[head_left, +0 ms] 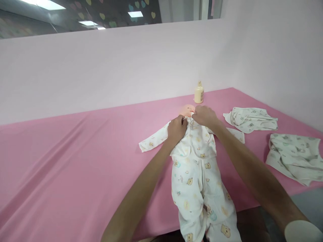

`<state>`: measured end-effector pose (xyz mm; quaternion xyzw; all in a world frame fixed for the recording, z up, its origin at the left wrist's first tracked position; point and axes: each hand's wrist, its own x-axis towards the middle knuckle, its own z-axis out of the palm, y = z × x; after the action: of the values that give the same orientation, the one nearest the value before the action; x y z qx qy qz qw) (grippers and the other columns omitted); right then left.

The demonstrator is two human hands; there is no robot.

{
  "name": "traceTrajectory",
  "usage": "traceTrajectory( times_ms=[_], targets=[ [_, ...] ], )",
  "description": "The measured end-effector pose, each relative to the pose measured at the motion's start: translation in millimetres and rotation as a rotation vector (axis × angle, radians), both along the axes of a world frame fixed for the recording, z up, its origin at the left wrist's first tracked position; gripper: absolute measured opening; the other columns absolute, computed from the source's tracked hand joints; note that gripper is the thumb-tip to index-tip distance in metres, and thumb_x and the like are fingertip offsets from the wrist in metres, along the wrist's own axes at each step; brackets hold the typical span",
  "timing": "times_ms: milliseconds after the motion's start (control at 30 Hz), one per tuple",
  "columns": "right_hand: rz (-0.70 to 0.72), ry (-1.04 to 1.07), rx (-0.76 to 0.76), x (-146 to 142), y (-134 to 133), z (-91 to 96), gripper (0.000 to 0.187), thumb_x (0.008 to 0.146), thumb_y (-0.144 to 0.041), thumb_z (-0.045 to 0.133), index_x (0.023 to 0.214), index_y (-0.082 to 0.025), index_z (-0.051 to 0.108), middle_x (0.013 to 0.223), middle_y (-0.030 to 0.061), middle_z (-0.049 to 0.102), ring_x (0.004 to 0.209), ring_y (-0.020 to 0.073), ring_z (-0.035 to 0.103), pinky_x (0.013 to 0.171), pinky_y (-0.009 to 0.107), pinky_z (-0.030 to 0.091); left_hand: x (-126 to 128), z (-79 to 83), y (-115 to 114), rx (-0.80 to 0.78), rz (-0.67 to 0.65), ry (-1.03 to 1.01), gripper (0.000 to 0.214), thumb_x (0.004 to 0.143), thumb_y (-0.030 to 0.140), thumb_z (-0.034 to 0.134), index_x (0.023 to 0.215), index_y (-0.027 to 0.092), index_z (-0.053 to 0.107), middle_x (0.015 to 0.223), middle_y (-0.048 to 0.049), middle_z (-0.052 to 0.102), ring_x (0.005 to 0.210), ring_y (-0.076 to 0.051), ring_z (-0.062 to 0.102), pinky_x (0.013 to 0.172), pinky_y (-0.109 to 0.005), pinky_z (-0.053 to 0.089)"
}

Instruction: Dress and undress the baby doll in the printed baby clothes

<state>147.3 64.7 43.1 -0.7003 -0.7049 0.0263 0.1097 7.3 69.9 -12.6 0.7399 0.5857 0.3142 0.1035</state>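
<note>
A doll [186, 109] lies on its back, dressed in a white top [202, 141] and white trousers [191, 188] printed with small bears. Its legs point toward me and hang past the table's near edge. My left hand [177, 128] is closed at the collar on the left side of the chest. Across from it, my right hand [205, 116] pinches the collar beside the doll's chin and covers part of the head. The sleeves stretch out flat to both sides. Whether a snap or tie sits under my fingers is hidden.
A pink cloth [75, 168] covers the table, with creases on the left. A cream pump bottle [199, 93] stands behind the doll near the white wall. To the right lie a crumpled white printed garment [252, 119] and a folded one [295, 156] nearer the edge.
</note>
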Motion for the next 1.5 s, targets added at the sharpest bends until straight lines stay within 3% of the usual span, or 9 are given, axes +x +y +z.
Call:
traceTrajectory(
  times_ms=[167, 367, 567, 767, 900, 1000, 1067, 1233, 1500],
  targets=[
    [0.108, -0.085, 0.008, -17, -26, 11.3, 0.024, 0.088, -0.034, 0.048, 0.093, -0.016, 0.063, 0.09, 0.013, 0.066, 0.089, 0.0259, 0.064, 0.07, 0.031, 0.044, -1, 0.2, 1, -0.011, -0.03, -0.029, 0.014, 0.09, 0.026, 0.044, 0.08, 0.021, 0.054, 0.078, -0.0019, 0.064, 0.073, -0.018, 0.055, 0.064, -0.027, 0.031],
    [0.167, -0.104, -0.06, -26, -32, 9.2, 0.021, 0.082, -0.022, 0.054, 0.099, -0.016, 0.065, 0.092, 0.0124, 0.068, 0.092, 0.0237, 0.066, 0.071, 0.028, 0.045, -6, 1.6, 3, -0.123, -0.072, -0.245, 0.02, 0.089, 0.025, 0.041, 0.072, 0.019, 0.049, 0.074, -0.0005, 0.059, 0.068, -0.014, 0.048, 0.063, -0.025, 0.033],
    [0.197, -0.151, 0.028, -32, -35, 3.0, 0.023, 0.086, -0.019, 0.05, 0.1, -0.015, 0.067, 0.106, 0.0154, 0.068, 0.096, 0.0261, 0.066, 0.074, 0.032, 0.047, -9, 1.5, 3, -0.146, -0.1, -0.281, 0.015, 0.085, 0.023, 0.043, 0.076, 0.018, 0.054, 0.076, -0.0005, 0.06, 0.072, -0.013, 0.051, 0.065, -0.024, 0.037],
    [0.217, -0.149, 0.025, -37, -43, 5.5, 0.028, 0.086, -0.008, 0.045, 0.102, -0.012, 0.067, 0.102, 0.0155, 0.069, 0.098, 0.0263, 0.066, 0.075, 0.031, 0.047, -8, 2.8, 2, -0.162, -0.117, -0.323, 0.016, 0.083, 0.021, 0.043, 0.073, 0.017, 0.054, 0.077, -0.0007, 0.062, 0.074, -0.013, 0.053, 0.068, -0.024, 0.041],
    [0.202, -0.13, 0.042, -34, -39, 2.6, 0.028, 0.085, -0.007, 0.045, 0.102, -0.011, 0.067, 0.102, 0.016, 0.069, 0.098, 0.0262, 0.066, 0.075, 0.031, 0.048, -8, 10.0, -5, -0.197, -0.093, -0.259, 0.017, 0.085, 0.023, 0.043, 0.084, 0.018, 0.059, 0.083, -0.0016, 0.064, 0.075, -0.014, 0.055, 0.066, -0.025, 0.04],
    [0.176, -0.124, 0.057, -28, -30, -0.4, 0.026, 0.089, -0.012, 0.046, 0.103, -0.012, 0.067, 0.102, 0.0179, 0.069, 0.099, 0.0264, 0.066, 0.076, 0.031, 0.048, -11, 19.3, -10, -0.204, -0.119, -0.146, 0.03, 0.087, 0.026, 0.044, 0.114, 0.021, 0.055, 0.082, -0.0009, 0.065, 0.076, -0.016, 0.058, 0.068, -0.027, 0.041],
    [0.155, -0.125, 0.061, -23, -26, -1.5, 0.024, 0.09, -0.019, 0.049, 0.103, -0.012, 0.068, 0.103, 0.0191, 0.068, 0.098, 0.0267, 0.066, 0.077, 0.032, 0.048, -14, 25.7, -14, -0.188, -0.179, -0.063, 0.036, 0.087, 0.028, 0.046, 0.122, 0.022, 0.05, 0.087, -0.0017, 0.066, 0.077, -0.017, 0.059, 0.069, -0.028, 0.041],
    [0.154, -0.122, 0.046, -18, -22, -3.1, 0.023, 0.089, -0.018, 0.051, 0.102, -0.012, 0.069, 0.103, 0.0197, 0.068, 0.098, 0.0255, 0.066, 0.079, 0.031, 0.048, -16, 35.3, -18, -0.115, -0.293, 0.195, 0.013, 0.086, 0.025, 0.046, 0.082, 0.019, 0.057, 0.096, -0.0067, 0.064, 0.085, -0.019, 0.059, 0.069, -0.03, 0.041],
    [0.198, -0.123, -0.035, -17, -22, 2.2, 0.026, 0.088, -0.017, 0.051, 0.106, -0.015, 0.069, 0.108, 0.018, 0.068, 0.101, 0.0249, 0.066, 0.08, 0.03, 0.048, -16, 38.8, -19, -0.136, -0.315, 0.201, 0.019, 0.088, 0.028, 0.047, 0.09, 0.018, 0.063, 0.097, -0.0067, 0.064, 0.088, -0.02, 0.06, 0.073, -0.03, 0.043]
  ],
)
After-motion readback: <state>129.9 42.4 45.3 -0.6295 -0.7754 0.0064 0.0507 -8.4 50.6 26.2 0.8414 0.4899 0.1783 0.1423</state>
